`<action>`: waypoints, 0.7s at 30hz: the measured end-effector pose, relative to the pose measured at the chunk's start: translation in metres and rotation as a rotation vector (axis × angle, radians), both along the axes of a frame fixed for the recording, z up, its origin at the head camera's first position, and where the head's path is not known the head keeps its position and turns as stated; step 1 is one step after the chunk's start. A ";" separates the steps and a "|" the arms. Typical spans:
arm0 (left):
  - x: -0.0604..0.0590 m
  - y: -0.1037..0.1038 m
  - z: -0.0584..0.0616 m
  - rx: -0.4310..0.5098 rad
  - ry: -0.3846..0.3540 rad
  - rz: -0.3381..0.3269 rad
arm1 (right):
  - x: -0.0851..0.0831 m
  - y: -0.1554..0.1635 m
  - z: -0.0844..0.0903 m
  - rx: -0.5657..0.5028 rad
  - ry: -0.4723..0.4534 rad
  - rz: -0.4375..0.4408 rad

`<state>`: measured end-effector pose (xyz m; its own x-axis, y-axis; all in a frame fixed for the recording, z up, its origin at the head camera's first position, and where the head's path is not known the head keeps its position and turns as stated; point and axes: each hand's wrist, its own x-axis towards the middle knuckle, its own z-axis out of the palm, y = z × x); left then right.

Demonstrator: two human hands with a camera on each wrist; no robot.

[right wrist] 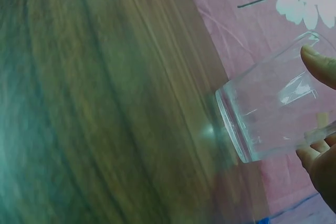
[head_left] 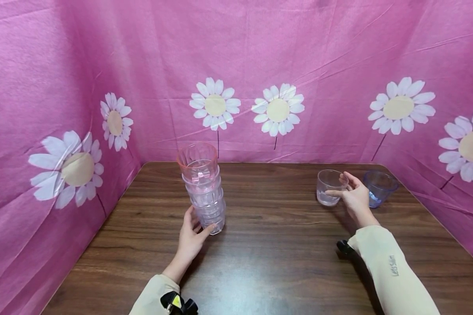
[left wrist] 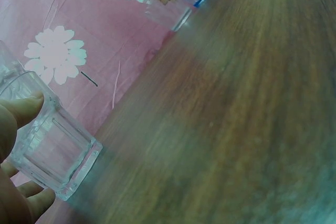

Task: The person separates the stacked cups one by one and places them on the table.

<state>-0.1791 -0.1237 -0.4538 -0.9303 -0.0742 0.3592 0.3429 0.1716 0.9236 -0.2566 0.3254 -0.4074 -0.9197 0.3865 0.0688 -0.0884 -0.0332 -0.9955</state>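
A tall, slightly leaning stack of clear glasses (head_left: 209,199) rises on the left side of the table, topped by a pink-tinted glass (head_left: 197,159). My left hand (head_left: 190,240) holds the stack low down, thumb on one side and fingers on the other. The left wrist view shows the square-sided bottom glass (left wrist: 63,145) between them. At the right, my right hand (head_left: 356,199) grips a single upright clear glass (head_left: 326,192) by its side. In the right wrist view, thumb and fingers lie on opposite sides of that glass (right wrist: 268,108).
A blue-tinted glass (head_left: 383,186) stands just right of my right hand, partly behind it. The brown wooden table (head_left: 268,227) is enclosed at the back and sides by a pink cloth (head_left: 244,48) printed with white daisies.
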 end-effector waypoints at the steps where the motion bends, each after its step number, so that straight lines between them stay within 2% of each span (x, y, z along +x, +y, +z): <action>1: 0.000 0.000 0.000 -0.001 0.002 0.000 | 0.001 0.001 0.000 -0.006 0.005 0.001; 9: -0.001 -0.001 -0.001 -0.004 -0.018 0.011 | 0.003 0.012 -0.005 0.005 0.029 0.065; 14: 0.000 -0.001 0.000 0.000 -0.024 0.007 | 0.005 0.016 -0.009 0.112 0.025 0.102; 21: 0.000 0.000 0.000 -0.008 -0.005 0.005 | 0.005 0.016 -0.009 0.306 -0.023 0.093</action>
